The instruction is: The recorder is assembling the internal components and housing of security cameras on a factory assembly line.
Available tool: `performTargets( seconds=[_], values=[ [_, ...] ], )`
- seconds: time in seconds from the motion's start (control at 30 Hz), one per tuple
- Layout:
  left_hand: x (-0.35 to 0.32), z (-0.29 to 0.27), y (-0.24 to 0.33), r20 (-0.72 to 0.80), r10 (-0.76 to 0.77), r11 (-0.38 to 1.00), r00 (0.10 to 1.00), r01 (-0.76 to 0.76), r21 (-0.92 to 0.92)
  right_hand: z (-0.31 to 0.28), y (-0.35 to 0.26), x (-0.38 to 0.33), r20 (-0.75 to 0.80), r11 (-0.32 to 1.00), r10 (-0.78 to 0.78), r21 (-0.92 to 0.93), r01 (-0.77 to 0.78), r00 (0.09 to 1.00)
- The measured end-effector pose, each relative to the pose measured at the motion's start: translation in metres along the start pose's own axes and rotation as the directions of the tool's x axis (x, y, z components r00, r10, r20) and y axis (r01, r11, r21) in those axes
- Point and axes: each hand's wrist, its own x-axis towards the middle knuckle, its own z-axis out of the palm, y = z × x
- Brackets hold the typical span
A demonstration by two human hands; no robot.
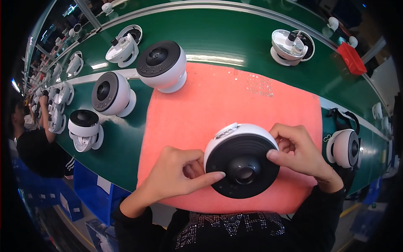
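Pink cloth [218, 105] brightly lit, white glare on the green surface [235, 38], curved edges, black corners, far left seemingly blurred

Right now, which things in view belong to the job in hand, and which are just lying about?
In the job:
device, held in left hand and right hand
pink cloth beneath it
shiny bits on the cloth, probably

Apparently just about:
upper-left unit, at the cloth's corner
right-hand unit
open units farther back
red bin
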Motion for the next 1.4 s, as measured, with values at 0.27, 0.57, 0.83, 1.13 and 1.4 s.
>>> performTargets(
  seconds=[0.27, 0.57, 0.83, 1.13, 1.4],
  values=[
    [0.017, -0.003, -0.007, 0.050, 0.063, 0.985, 0.997, -0.071, 0.160, 0.003, 0.011, 0.022, -0.086, 0.899, -0.176, -0.420, 0.124, 0.981],
    [0.024, -0.008, -0.006, 0.181, -0.011, 0.980, 0.983, -0.026, 0.198, -0.002, 0.000, 0.025, 0.052, 0.659, -0.148, -0.739, 0.138, 0.988],
    [0.026, -0.007, -0.009, 0.181, 0.050, 0.975, 0.982, -0.087, 0.205, 0.006, -0.014, 0.021, -0.020, 0.454, -0.574, -0.839, 0.298, 0.818],
    [0.026, -0.007, -0.007, 0.201, 0.066, 0.963, 0.977, -0.115, 0.244, 0.019, -0.014, 0.014, 0.459, 0.439, -0.595, -0.502, 0.745, 0.660],
    [0.022, -0.005, -0.010, 0.153, 0.072, 0.916, 0.986, -0.126, 0.380, 0.016, 0.021, 0.016, -0.034, 0.866, -0.365, -0.380, 0.325, 0.930]
  ],
)
